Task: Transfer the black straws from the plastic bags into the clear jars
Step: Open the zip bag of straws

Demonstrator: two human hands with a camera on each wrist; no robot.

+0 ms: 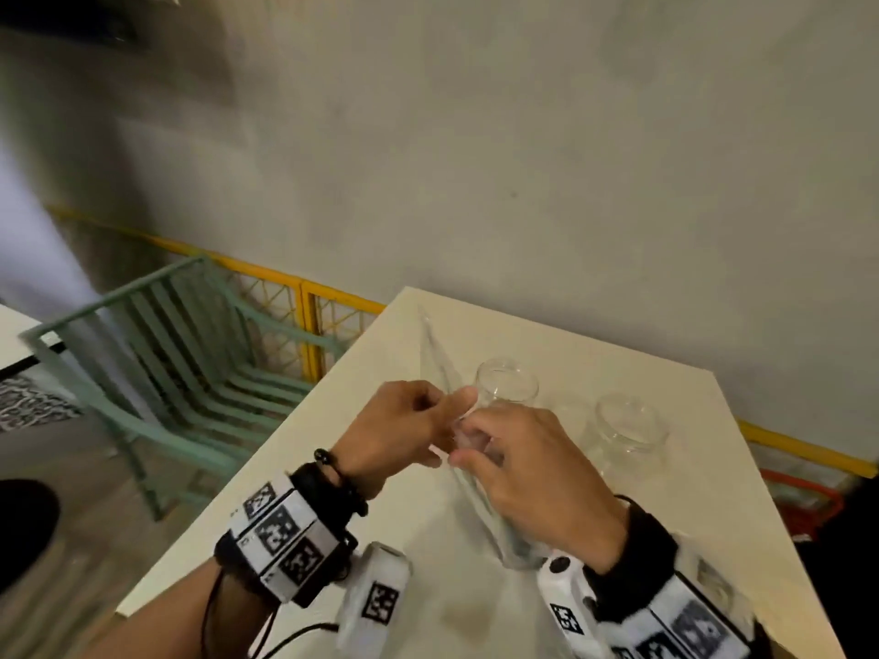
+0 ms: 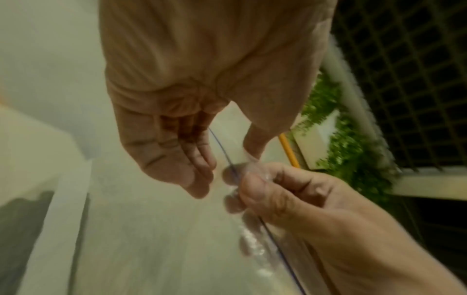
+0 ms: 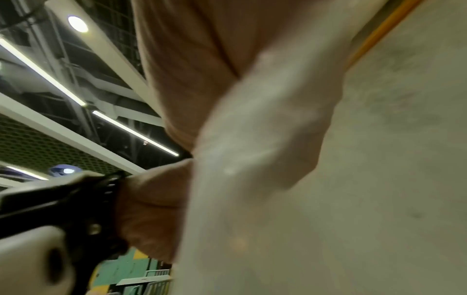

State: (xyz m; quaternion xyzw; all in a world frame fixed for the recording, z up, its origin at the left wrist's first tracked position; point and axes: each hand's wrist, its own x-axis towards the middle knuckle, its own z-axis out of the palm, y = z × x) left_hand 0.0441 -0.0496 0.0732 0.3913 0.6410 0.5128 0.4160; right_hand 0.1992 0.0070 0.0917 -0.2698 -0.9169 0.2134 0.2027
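Both hands hold a clear plastic bag upright over the cream table. My left hand pinches the bag's upper edge from the left. My right hand pinches the same edge from the right, just in front of it. In the left wrist view the bag shows a thin blue zip line running between my left hand and my right hand. Two clear jars stand open and empty behind the hands, one close by, the other to the right. No black straws show in any view.
A green metal chair stands left of the table, beyond the table's left edge. A yellow railing runs along the grey wall behind. A red object sits low at the right. The right wrist view is blurred, filled by the palm and bag.
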